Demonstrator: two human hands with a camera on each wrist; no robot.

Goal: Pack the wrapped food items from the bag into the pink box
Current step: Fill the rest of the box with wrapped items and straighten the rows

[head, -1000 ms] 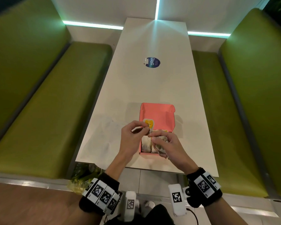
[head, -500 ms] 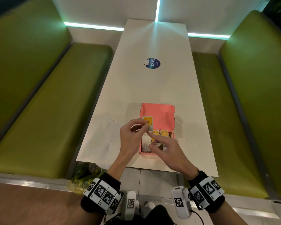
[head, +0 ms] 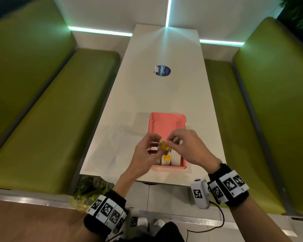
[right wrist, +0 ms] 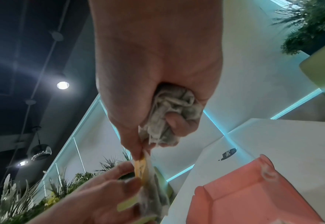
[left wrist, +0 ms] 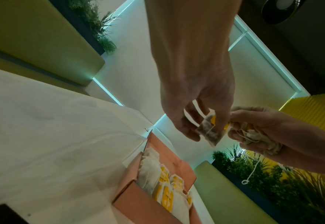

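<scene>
The pink box lies open on the white table, with several pale wrapped packets with yellow labels standing in its near end. Above the box my left hand pinches one yellow-labelled packet by its top. My right hand touches the same packet with thumb and forefinger while its other fingers grip a crumpled bunch of packets. In the left wrist view the pinched packet hangs between both hands, and a string dangles from the bunch.
A flat white paper bag lies on the table left of the box. A round blue sticker sits further up the table. Green benches flank both sides. A green plastic bag shows below the table's near edge.
My right hand has come up from the packets in the box's near end and met my left hand above the box, now gripping a crumpled bunch. The left hand kept its packet.
</scene>
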